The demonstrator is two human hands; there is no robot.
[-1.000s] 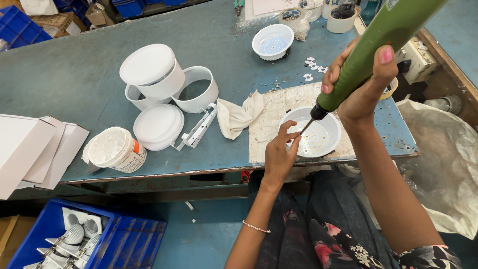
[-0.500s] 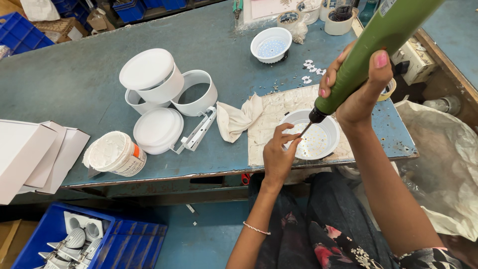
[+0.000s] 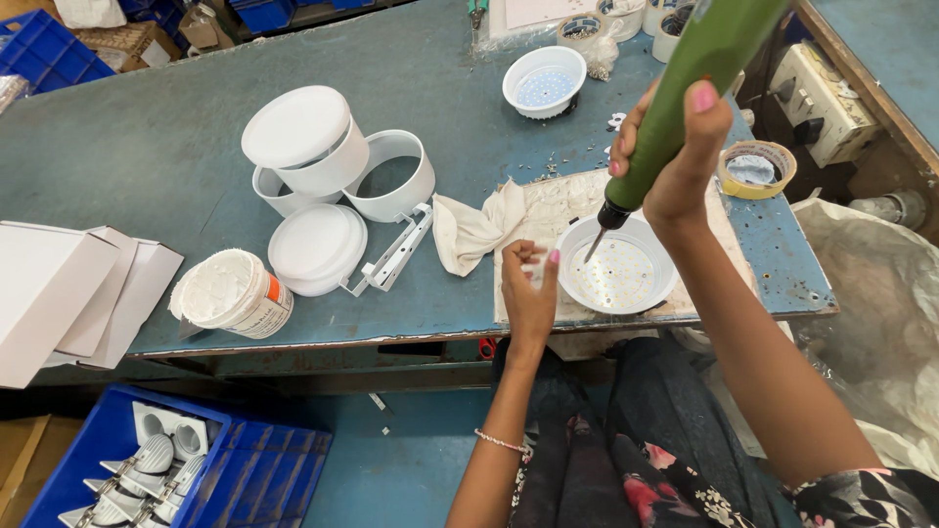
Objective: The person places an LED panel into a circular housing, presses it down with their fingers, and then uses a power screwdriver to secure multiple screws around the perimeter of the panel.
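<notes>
My right hand [image 3: 677,147] grips a green electric screwdriver [image 3: 685,83], held tilted with its bit pointing down at a round white lamp housing [image 3: 620,277] that shows a dotted LED board inside. The housing lies on a worn whitish mat [image 3: 548,210] at the bench's near edge. My left hand [image 3: 529,289] hovers just left of the housing, fingers pinched together on something small that I cannot make out.
The blue-green bench [image 3: 147,147] carries several white round lamp shells [image 3: 303,137], a white disc cover [image 3: 315,246], a metal bracket [image 3: 396,256], a cloth [image 3: 474,230], a white tub [image 3: 230,293], a white bowl [image 3: 544,82], a tape roll [image 3: 756,168] and flat white boxes [image 3: 59,293]. A blue crate [image 3: 147,469] stands on the floor.
My left hand has drawn back slightly from the housing's rim, fingers still pinched. The screwdriver stays over the housing, tip now just above its left rim.
</notes>
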